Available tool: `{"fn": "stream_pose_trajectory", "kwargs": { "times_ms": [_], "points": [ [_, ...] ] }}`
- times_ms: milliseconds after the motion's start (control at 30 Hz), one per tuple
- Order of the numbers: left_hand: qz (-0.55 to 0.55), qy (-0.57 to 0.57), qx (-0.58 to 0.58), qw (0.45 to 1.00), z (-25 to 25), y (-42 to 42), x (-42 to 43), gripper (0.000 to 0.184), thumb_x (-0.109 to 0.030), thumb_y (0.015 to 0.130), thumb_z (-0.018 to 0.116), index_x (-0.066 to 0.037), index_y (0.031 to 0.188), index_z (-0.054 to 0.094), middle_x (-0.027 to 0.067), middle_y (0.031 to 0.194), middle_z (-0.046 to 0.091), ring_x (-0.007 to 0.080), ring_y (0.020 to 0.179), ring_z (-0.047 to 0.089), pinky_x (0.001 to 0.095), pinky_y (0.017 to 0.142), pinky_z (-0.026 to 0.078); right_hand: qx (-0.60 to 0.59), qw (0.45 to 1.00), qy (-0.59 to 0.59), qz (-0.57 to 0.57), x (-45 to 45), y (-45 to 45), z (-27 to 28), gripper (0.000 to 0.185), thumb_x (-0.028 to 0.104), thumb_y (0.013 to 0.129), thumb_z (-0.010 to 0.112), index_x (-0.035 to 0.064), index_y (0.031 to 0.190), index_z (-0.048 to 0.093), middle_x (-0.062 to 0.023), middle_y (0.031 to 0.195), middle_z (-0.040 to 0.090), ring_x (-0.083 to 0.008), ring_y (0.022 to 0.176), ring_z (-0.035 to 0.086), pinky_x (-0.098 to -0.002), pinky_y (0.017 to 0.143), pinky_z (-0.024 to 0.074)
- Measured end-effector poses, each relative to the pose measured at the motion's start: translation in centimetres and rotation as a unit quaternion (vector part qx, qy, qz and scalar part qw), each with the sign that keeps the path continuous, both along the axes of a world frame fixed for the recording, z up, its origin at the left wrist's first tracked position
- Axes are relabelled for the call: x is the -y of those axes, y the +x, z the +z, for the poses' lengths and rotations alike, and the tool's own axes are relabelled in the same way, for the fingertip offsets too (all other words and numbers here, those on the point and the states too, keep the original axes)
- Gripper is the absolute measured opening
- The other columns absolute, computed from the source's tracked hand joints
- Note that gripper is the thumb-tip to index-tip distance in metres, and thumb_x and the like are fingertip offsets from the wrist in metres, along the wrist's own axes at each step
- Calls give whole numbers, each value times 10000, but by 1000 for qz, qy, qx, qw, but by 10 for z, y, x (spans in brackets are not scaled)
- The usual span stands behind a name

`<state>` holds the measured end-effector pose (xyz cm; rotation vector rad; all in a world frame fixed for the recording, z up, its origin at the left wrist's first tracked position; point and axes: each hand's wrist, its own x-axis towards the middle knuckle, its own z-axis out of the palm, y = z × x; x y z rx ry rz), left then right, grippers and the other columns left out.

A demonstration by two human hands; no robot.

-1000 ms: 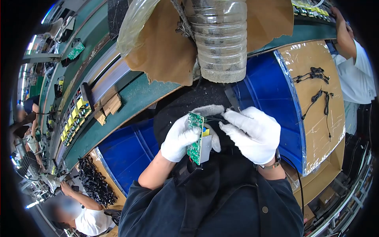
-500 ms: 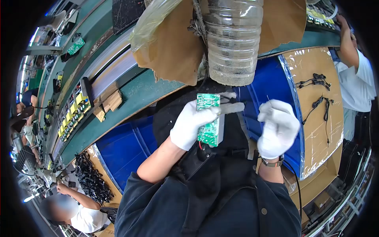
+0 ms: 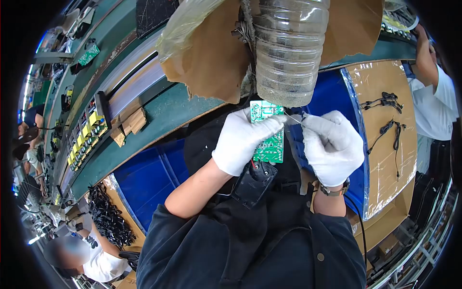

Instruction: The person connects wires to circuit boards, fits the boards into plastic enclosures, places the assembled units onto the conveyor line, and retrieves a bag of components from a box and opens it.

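Note:
White-gloved, my left hand grips a green circuit board, its soldered face toward me and the thumb across it. A black plastic casing hangs below the board, joined by a red wire. My right hand, also gloved, pinches a thin wire-like piece whose tip is at the board's upper right corner. Dark cable shows behind the fingertips; its far end is hidden.
A clear ribbed plastic bottle hangs just above the board, beside brown cardboard. Blue bins flank my lap. Black cables lie on cardboard at right. Boards line the left bench. Two people work nearby.
The board has risen and turned its soldered face toward me. My right hand moved away from it, then came back with the thin piece. The casing has swung into fuller view.

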<state>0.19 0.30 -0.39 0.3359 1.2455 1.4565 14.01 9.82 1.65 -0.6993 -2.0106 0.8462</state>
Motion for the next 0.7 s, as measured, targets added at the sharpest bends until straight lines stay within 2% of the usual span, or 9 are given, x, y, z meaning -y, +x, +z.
{"fn": "stream_pose_trajectory", "kwargs": {
  "times_ms": [433,533,700],
  "points": [
    [18,3,-13,1000,5,1,-4,233,-160,869,664,26,1008,638,30,904,660,80,749,600,232,695,487,-10,1000,12,2,-4,-7,-2,184,-85,645,726,22,794,708,-46,611,551,-110,485,497,-219,447,369],
    [25,-9,-48,998,6,1,-5,210,-102,854,695,21,1019,657,26,884,679,49,756,590,216,685,486,1,1000,22,3,-5,-9,-2,181,-74,646,726,29,793,710,-46,611,557,-125,483,505,-225,448,376],
    [22,-1,-96,995,7,1,-5,208,-104,849,705,19,1011,660,23,874,681,47,751,589,216,679,488,9,1000,24,2,-7,-12,-1,171,-62,651,724,34,792,711,-48,617,567,-139,481,516,-234,446,383]
  ]
}}
